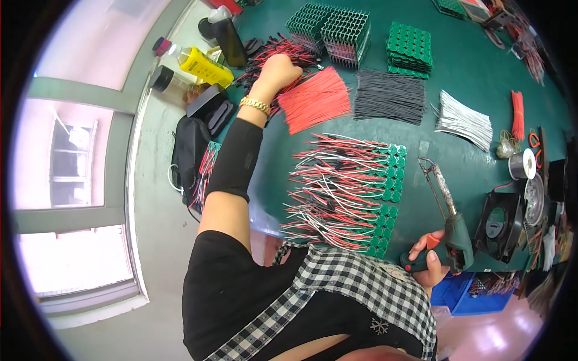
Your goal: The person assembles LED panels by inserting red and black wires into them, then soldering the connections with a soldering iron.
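My left hand (280, 70) is at the far left of the bench, over a tangled pile of red and black wire leads (265, 55). Its fingers curl down into the pile; what they grip is hidden. At the near right, my right hand (431, 268) is wrapped round the handle of a green soldering gun (461, 237) with a red trigger, its metal tip pointing up and away. Between the hands lie green circuit boards (385, 225) in panels, with red, white and black wires (331, 186) fanning out leftward from them.
Bundles of red wires (316, 99), black wires (389, 96) and white wires (463, 120) lie across the green bench (481, 78). Behind stand stacked green boards (409, 48). Solder spool (522, 164) and fan (498, 225) are right; a yellow bottle (206, 66) is left.
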`<state>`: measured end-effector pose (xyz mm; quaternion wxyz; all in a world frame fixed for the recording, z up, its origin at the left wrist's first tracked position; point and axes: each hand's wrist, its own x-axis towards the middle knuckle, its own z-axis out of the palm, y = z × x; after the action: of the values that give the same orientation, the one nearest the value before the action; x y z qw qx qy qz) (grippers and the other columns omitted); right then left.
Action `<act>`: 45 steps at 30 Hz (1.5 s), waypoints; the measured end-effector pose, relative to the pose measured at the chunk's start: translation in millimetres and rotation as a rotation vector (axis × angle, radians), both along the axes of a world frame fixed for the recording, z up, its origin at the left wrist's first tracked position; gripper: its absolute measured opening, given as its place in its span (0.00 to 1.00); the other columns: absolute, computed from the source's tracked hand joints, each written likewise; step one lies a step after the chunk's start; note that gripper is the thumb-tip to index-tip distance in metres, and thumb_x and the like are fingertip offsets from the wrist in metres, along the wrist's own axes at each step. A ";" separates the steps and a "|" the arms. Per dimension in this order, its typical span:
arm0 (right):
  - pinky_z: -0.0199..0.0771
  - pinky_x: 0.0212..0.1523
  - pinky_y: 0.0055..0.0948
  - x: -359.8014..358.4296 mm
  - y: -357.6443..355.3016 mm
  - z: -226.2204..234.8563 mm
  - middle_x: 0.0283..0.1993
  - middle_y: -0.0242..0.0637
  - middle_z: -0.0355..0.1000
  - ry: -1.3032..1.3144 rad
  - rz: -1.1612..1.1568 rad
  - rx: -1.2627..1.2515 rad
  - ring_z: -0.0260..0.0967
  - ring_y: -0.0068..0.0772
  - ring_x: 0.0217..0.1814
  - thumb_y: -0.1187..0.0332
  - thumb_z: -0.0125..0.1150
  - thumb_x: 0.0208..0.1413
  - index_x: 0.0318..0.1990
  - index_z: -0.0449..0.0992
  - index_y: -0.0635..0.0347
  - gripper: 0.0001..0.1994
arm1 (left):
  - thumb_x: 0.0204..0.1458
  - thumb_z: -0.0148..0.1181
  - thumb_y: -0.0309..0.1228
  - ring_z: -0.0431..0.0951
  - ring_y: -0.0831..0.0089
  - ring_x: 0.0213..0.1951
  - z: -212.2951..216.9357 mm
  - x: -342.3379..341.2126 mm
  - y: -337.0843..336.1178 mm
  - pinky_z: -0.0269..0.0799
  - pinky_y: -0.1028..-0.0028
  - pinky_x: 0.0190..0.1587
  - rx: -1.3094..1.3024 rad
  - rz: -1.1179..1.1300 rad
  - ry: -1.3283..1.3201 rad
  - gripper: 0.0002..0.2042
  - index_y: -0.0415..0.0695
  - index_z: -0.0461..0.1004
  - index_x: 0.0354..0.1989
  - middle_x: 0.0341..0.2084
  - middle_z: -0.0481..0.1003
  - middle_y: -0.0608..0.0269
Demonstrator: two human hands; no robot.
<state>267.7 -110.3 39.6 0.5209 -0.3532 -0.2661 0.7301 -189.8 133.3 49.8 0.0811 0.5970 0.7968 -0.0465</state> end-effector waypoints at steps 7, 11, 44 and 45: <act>0.71 0.30 0.30 -9.3 6.9 29.4 0.33 0.46 0.67 -0.059 -0.080 -0.163 0.67 0.31 0.27 0.67 0.57 0.52 0.52 0.59 0.63 0.22 | 0.52 0.50 0.26 0.76 0.50 0.30 43.6 13.1 -38.9 0.70 0.59 0.34 0.107 -0.039 -0.140 0.05 0.36 0.68 0.32 0.25 0.74 0.46; 0.71 0.28 0.28 -19.9 19.7 34.8 0.32 0.46 0.68 -0.114 -0.096 -0.166 0.67 0.31 0.25 0.67 0.57 0.50 0.51 0.60 0.66 0.22 | 0.51 0.55 0.26 0.71 0.71 0.22 47.2 66.2 -79.8 0.67 0.72 0.27 0.187 0.041 -0.589 0.05 0.37 0.69 0.30 0.19 0.71 0.59; 0.70 0.33 0.26 -27.1 -6.1 29.8 0.36 0.40 0.68 -0.562 0.202 -0.090 0.66 0.26 0.30 0.70 0.56 0.52 0.48 0.65 0.60 0.15 | 0.41 0.61 0.22 0.68 0.77 0.16 2.4 176.5 -148.4 0.64 0.77 0.20 0.337 -0.277 -0.810 0.06 0.43 0.69 0.21 0.15 0.68 0.66; 0.70 0.33 0.26 -27.1 -6.3 29.7 0.36 0.40 0.68 -0.564 0.202 -0.090 0.66 0.26 0.30 0.70 0.56 0.52 0.48 0.65 0.60 0.15 | 0.41 0.61 0.22 0.68 0.77 0.16 1.5 176.6 -148.5 0.64 0.77 0.20 0.340 -0.275 -0.824 0.06 0.43 0.69 0.21 0.15 0.68 0.66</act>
<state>240.5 -116.6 69.3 0.3352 -0.5364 -0.4012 0.6625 -13.3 -15.2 51.3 0.2849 0.6707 0.6079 0.3153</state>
